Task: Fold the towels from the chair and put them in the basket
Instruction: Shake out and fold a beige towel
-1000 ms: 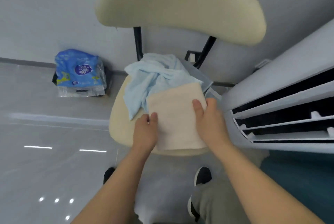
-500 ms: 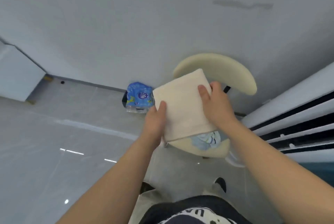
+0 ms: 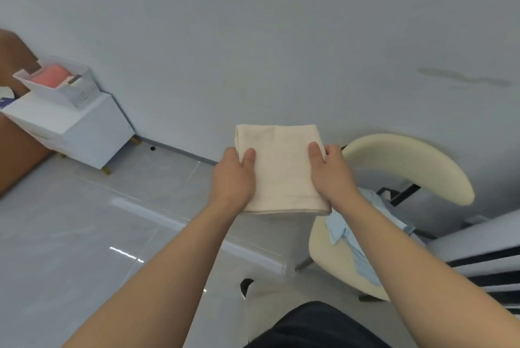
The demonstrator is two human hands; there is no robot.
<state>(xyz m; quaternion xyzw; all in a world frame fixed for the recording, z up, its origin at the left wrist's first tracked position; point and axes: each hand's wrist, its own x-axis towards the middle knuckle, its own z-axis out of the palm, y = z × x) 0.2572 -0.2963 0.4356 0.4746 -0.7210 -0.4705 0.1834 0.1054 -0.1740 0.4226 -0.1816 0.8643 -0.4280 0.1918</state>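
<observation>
A folded cream towel (image 3: 281,167) is held flat in the air in front of me. My left hand (image 3: 232,179) grips its left edge, thumb on top. My right hand (image 3: 332,176) grips its right edge the same way. To the right stands the cream chair (image 3: 408,162), with a crumpled light blue towel (image 3: 354,238) on its seat. Far left, a white basket (image 3: 64,91) sits on a white cabinet and holds a folded pink towel (image 3: 50,77).
The white cabinet (image 3: 84,128) stands against the grey wall on small gold feet. A brown panel (image 3: 14,150) is at the left edge. A white slatted unit (image 3: 484,269) fills the lower right. Glossy grey floor tiles (image 3: 98,235) lie between me and the cabinet.
Both hands lifted the folded cream towel off the chair seat. My view has swung left, so the chair is now at the right and the basket on the cabinet has come into sight.
</observation>
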